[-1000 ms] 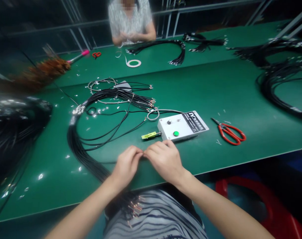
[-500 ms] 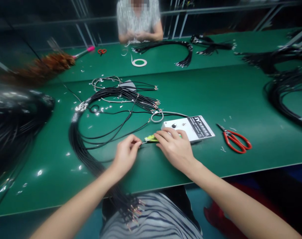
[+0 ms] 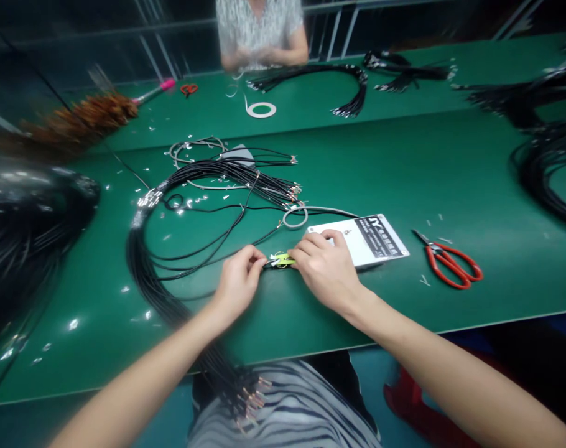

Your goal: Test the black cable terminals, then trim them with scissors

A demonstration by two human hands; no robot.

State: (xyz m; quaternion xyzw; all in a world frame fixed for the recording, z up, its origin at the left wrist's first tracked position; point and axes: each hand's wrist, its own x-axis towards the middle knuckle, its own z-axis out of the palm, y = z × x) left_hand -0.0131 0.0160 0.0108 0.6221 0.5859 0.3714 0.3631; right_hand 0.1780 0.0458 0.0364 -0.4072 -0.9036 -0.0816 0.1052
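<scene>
My left hand (image 3: 240, 277) pinches the end of a thin black cable beside a small yellow-green tool (image 3: 283, 259). The fingers of my right hand (image 3: 327, 264) are closed on that tool's other end, and the hand lies against the near left side of a white box (image 3: 380, 239) with a black label. A pale strip shows at the tool's tip, close to my left fingertips. Left of my hands, a thick bundle of black cables (image 3: 140, 261) curves over the table and down onto my lap.
Red-handled scissors (image 3: 453, 264) lie right of the box. A roll of white tape (image 3: 261, 110), more black cable bundles (image 3: 548, 168) and small red scissors (image 3: 188, 90) lie further off. A person (image 3: 262, 37) sits across the table.
My left hand and the cable end have come slightly closer to the yellow-green tool. The view has shifted a little, moving the box and scissors rightward in it.
</scene>
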